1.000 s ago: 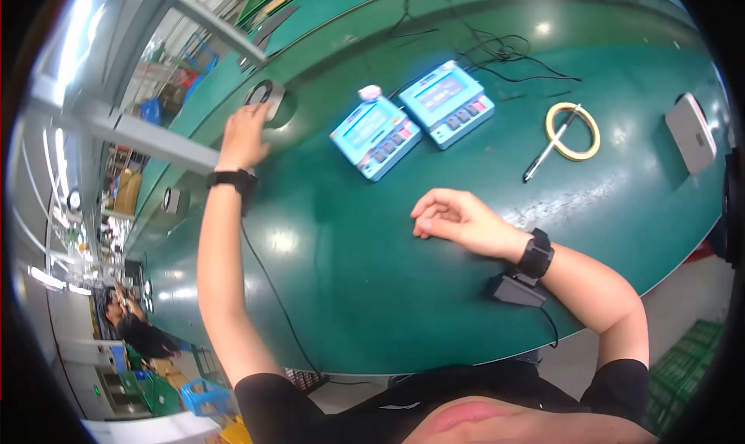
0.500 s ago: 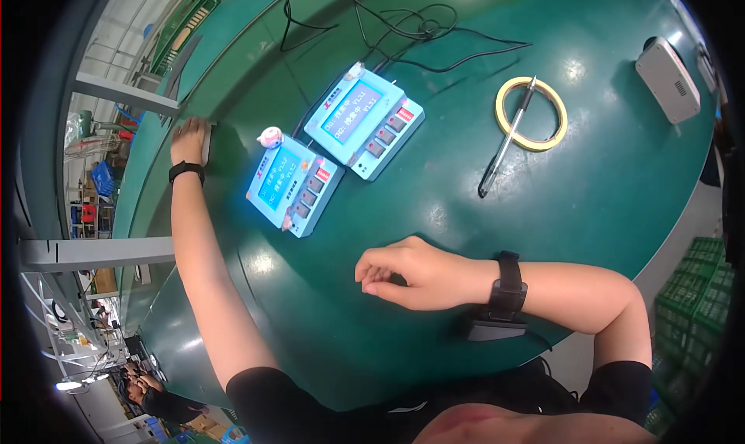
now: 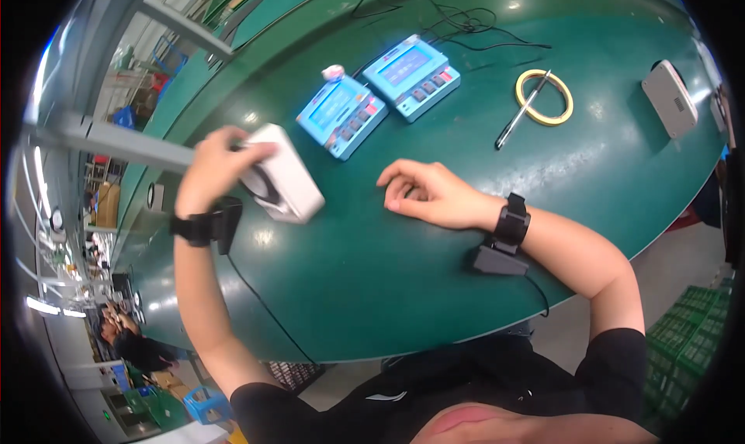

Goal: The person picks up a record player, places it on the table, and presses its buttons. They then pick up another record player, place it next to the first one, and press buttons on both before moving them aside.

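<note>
White box-shaped device [image 3: 283,172] is sitting tilted at the left side of the green surface [image 3: 372,289], and the left hand [image 3: 213,165] is gripping it from its far end, fingers wrapping over the top edge. A dark round part is showing on the side of the device facing the wrist. The right hand [image 3: 427,192] is resting on the surface just right of the device, apart from it, fingers loosely curled and holding nothing. Both wrists are wearing black bands, and a small black box [image 3: 497,258] with a cable is lying under the right forearm. Beyond the device, two blue panel units [image 3: 376,91] are lying side by side. Further right, a pen [image 3: 521,110] is crossing a yellow tape ring [image 3: 545,96], and another white device [image 3: 667,99] is sitting near the far right edge.
</note>
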Demonstrator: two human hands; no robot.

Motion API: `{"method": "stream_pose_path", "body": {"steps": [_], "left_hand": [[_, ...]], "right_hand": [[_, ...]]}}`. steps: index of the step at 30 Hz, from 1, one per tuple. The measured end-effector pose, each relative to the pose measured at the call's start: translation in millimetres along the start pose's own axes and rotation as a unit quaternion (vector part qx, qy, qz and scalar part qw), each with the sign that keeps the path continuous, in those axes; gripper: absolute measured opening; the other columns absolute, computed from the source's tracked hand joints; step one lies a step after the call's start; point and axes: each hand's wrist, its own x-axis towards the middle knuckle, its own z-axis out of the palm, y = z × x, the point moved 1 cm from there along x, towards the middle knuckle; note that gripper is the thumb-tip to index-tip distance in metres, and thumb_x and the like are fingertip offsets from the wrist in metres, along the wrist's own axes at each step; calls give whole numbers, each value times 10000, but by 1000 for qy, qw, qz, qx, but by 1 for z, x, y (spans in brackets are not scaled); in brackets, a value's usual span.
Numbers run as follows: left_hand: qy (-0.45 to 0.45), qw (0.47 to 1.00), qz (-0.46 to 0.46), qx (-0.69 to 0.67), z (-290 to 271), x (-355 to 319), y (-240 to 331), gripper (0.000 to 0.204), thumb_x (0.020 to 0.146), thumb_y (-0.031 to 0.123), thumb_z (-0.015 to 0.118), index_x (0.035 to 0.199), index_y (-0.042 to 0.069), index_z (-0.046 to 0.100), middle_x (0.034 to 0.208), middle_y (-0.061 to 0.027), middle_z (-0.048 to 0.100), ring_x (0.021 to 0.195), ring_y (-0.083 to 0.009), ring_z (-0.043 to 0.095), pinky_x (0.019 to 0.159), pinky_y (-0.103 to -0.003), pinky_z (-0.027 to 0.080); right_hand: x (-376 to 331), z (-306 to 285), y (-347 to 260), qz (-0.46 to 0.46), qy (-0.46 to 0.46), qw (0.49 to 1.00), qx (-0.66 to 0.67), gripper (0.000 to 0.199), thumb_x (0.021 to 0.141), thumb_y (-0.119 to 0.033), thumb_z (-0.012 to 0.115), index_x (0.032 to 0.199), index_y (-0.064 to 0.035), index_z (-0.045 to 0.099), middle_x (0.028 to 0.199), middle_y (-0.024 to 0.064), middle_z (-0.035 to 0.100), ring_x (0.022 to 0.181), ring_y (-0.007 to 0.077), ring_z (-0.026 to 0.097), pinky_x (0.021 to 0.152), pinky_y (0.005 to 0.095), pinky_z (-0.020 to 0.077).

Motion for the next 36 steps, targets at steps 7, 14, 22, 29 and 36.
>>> {"method": "stream_pose_path", "body": {"steps": [7,14,22,29,36], "left_hand": [[-90,996,-26,5,73,-38,49,676,713,576,672,949,-56,639,837,-177,660,654,-257,632,631,-375,505],[-199,897,177,-353,108,-70,17,845,690,389,778,1357,16,419,1204,-179,537,925,-219,607,797,-362,491],[-252,867,226,-364,122,-84,15,1165,594,315,842,1486,87,129,1357,-143,386,1233,-266,429,1027,-384,356],[-154,895,312,-278,129,-81,2,1163,543,336,859,1441,23,189,1391,-195,310,1322,-331,324,1101,-396,264],[-124,876,350,-307,152,-70,3,1113,517,332,880,1377,-11,261,1359,-220,348,1297,-346,354,1087,-392,295]], "right_hand": [[0,8,0,-102,28,991,-87,643,817,-149,702,1360,-50,372,1245,110,512,1147,177,498,995,334,417],[-10,12,-7,-95,-4,990,-100,796,742,-146,770,1401,-53,334,1341,114,448,1247,197,434,1055,335,362],[-10,-1,-19,-35,-84,996,6,784,741,-95,759,1401,-45,339,1353,106,439,1251,187,426,1062,336,354],[0,0,-23,-45,-86,992,-75,792,745,-123,754,1407,-42,327,1333,123,460,1256,205,435,1065,344,353],[-20,6,-22,-138,-16,931,-337,1201,477,-666,810,1405,-59,349,1466,214,223,1378,365,215,1103,488,228]]}}
